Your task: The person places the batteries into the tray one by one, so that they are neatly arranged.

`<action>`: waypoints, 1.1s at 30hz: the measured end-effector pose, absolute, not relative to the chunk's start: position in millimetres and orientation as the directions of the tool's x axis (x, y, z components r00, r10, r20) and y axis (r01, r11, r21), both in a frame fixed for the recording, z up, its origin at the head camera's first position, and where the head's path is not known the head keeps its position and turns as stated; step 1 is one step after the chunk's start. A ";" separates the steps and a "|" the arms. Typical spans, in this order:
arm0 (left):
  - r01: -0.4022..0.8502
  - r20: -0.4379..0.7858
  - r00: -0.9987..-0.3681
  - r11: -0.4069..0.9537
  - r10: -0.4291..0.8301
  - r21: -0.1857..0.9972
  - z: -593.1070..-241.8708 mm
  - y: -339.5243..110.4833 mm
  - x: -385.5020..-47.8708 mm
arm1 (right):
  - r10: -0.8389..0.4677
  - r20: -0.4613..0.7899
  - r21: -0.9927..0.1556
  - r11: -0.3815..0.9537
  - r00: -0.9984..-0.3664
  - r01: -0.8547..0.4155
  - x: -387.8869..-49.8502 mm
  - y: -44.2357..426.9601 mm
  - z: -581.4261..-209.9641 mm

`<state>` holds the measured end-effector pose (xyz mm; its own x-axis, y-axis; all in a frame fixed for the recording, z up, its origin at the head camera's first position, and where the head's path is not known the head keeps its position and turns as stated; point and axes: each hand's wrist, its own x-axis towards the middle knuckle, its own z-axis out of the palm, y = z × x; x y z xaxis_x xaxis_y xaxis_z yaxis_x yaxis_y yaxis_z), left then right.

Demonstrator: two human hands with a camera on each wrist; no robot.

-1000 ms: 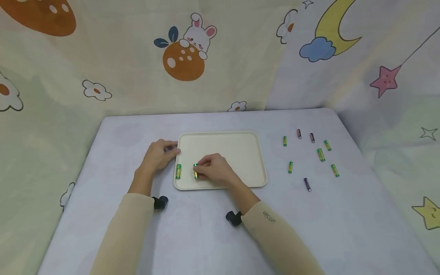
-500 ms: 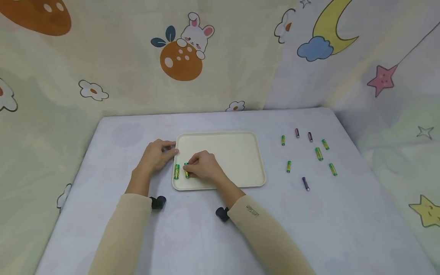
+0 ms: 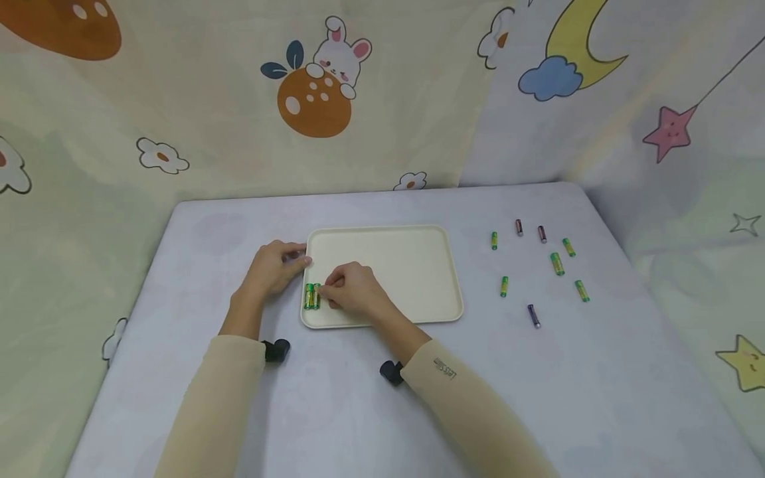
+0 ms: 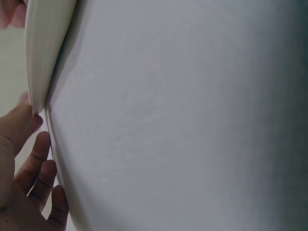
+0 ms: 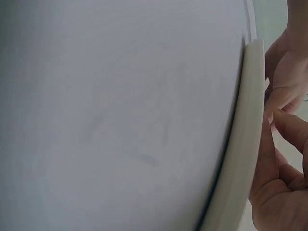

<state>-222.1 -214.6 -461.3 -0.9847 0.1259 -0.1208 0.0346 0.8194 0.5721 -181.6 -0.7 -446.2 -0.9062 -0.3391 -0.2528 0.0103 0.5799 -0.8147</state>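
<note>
Two green-and-yellow batteries lie side by side near the left rim of the cream tray (image 3: 388, 265), one the left battery (image 3: 309, 296), the other the right battery (image 3: 317, 297). My right hand (image 3: 355, 289) has its thumb and finger pinched at the right battery's right edge. In the right wrist view, the thumb and finger (image 5: 288, 127) come together at their tips, and the battery is hidden there. My left hand (image 3: 271, 272) holds the tray's left rim, thumb on top and the other fingers along the outside.
Several loose batteries lie right of the tray: green ones such as the larger green battery (image 3: 557, 263), two reddish ones including a reddish battery (image 3: 542, 234), and a dark purple battery (image 3: 534, 316). A patterned cloth (image 3: 239, 99) hangs behind the table (image 3: 335, 405).
My right hand has moved left with the second battery, closing the gap until it lies against the first. The left hand has stayed at the tray's rim.
</note>
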 end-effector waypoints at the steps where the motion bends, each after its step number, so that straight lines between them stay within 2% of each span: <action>1: 0.034 -0.119 -0.985 0.820 0.124 0.572 -461.4 -214.2 -221.7 | -0.345 -0.244 -0.812 0.583 -0.906 -0.003 -180.5 3.3 -444.7; 6: 0.014 -0.138 -0.984 0.819 0.113 0.574 -462.3 -211.6 -219.5 | -0.387 -0.178 -0.798 0.594 -0.905 -0.097 -176.8 33.9 -438.1; 12: 0.019 -0.131 -0.985 0.827 0.111 0.561 -460.1 -211.3 -217.7 | -0.450 -0.062 -0.816 0.537 -0.891 -0.215 -181.7 78.0 -434.7; 18: 0.020 -0.129 -0.985 0.825 0.113 0.565 -457.4 -210.9 -217.1 | -0.452 0.000 -0.823 0.507 -0.892 -0.257 -190.5 121.4 -426.4; 28: 0.014 -0.141 -0.984 0.835 0.109 0.550 -456.5 -210.0 -217.3 | -0.356 0.003 -0.772 0.593 -0.935 -0.228 -193.1 194.6 -427.6; 33: 0.000 -0.151 -0.984 0.841 0.097 0.541 -457.5 -209.3 -217.6 | -0.288 -0.041 -0.722 0.671 -0.957 -0.171 -187.9 233.2 -432.2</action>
